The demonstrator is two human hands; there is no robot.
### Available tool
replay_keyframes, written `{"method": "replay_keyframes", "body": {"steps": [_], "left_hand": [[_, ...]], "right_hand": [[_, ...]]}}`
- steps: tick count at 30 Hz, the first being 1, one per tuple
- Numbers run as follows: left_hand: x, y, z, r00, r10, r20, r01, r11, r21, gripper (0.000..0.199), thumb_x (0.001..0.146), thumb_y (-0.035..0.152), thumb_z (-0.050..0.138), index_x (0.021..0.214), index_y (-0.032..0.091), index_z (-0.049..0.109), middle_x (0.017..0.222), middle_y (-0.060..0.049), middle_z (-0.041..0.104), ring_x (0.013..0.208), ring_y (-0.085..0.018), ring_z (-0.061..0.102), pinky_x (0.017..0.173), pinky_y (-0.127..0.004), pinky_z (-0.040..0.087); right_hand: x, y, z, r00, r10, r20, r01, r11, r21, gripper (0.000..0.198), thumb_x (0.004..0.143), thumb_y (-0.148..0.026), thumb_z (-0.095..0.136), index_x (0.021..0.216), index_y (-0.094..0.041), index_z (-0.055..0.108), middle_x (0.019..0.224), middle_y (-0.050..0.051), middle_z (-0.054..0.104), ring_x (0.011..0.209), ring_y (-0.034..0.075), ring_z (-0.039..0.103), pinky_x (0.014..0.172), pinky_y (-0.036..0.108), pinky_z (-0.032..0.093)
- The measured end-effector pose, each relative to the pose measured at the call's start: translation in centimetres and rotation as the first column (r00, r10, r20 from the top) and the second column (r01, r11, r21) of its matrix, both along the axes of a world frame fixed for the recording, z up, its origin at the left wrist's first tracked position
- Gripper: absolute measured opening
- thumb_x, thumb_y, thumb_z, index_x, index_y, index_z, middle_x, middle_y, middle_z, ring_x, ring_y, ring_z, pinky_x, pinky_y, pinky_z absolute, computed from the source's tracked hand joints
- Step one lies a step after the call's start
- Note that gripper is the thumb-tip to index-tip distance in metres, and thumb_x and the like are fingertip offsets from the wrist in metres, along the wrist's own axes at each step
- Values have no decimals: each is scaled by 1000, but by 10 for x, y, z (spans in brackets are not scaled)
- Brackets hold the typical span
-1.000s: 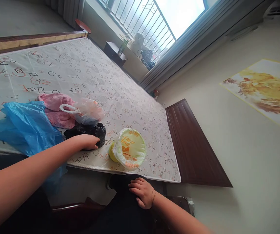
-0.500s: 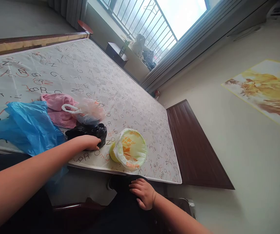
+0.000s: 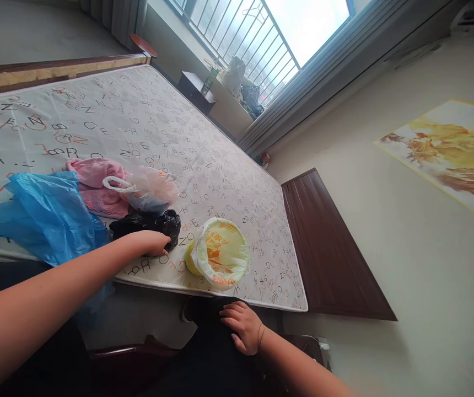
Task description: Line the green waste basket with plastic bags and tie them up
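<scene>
Resting your left hand on the near side of the black bag, you have its fingers bent down against the plastic; whether they pinch a fold or merely press, you cannot tell, as their tips are mostly hidden. The bag lies crumpled near the close edge of the mattress, left of the bin. That bin stands upright just beside it, its liner folded over the rim, with orange print showing inside.

Just beyond the black bag is the clear bag, its white handle looping to the left. The pink cloth lies left of that, and the blue bag spreads on the near left, partly hanging over the edge.

Your right hand grips no object: it lies palm down on your dark trousers, nearer you than the bin, fingers slightly apart.

Farther right, the headboard meets the mattress, beneath a yellow-edged wall picture. On the far side are the nightstand, the grey curtain and the bright window.
</scene>
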State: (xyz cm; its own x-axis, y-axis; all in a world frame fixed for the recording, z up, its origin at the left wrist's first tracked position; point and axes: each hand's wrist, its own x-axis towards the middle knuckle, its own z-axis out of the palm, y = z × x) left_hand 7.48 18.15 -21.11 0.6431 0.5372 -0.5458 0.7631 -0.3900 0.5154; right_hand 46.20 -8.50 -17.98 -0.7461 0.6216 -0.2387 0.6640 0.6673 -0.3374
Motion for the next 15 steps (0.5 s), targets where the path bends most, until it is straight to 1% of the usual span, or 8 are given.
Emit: {"method": "replay_keyframes", "body": {"steps": [3,6,10,15], "left_hand": [[0,0,-1,1000,27,8,-27,1000,-10,57,83,34,72,137,15,67,136,-21,67,123,-40,63,101,-45,48],[0,0,-4,998,63,21,-63,998,-25,59,80,36,76,135,16,68,134,-20,69,121,-40,63,101,-44,48],[1,1,-6,999,43,18,-43,999,-16,61,79,38,76,136,17,68,136,-20,67,122,-40,63,101,-44,48],[1,0,-4,1000,12,-5,-12,1000,-6,59,84,35,73,139,16,65,139,-20,65,125,-40,62,102,-43,48]], "right_hand": [[2,-1,-5,1000,-4,-25,5,1000,12,55,77,-38,48,125,-16,61,126,15,70,122,33,62,98,53,51],[3,-1,-5,1000,-6,-30,6,1000,6,54,77,-38,48,125,-16,61,126,15,70,122,33,62,98,53,51],[3,-1,-4,1000,-9,-11,9,1000,-3,54,77,-37,49,125,-16,61,127,15,70,122,33,62,99,54,50],[3,-2,-3,1000,-7,20,7,1000,-4,55,76,-37,50,125,-15,61,128,15,69,123,33,61,99,53,51]]}}
